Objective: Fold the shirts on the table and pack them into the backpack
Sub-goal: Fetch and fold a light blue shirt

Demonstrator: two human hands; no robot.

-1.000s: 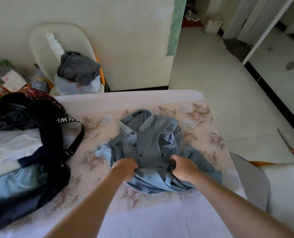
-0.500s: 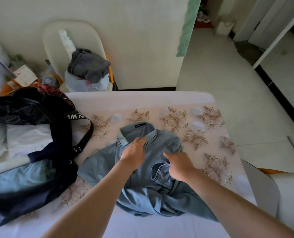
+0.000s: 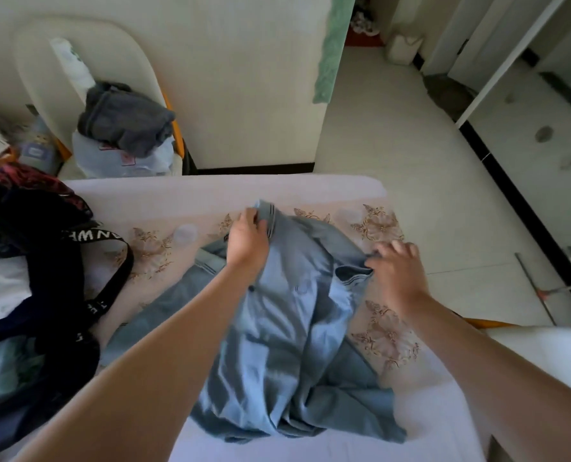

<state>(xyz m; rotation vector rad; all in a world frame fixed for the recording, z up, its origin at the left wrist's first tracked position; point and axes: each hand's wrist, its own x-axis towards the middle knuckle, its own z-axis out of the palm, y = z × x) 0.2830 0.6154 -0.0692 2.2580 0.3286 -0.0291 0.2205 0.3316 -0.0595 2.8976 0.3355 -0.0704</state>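
Table (image 3: 211, 191) covered edge to edge by pale cloth (image 3: 437, 408); brown-gold flower embroidery across cloth's middle band, plain margins at far and near edges; light blue shirt (image 3: 287, 345) lies on cloth around centre, rumpled, striped collar toward far edge, hem bunched in folds toward near edge, one sleeve spread out to left; dark backpack (image 3: 61, 361) sits on left end of table, open; its black strap (image 3: 111, 295) with white lettering loops over cloth, just beside shirt's left sleeve.
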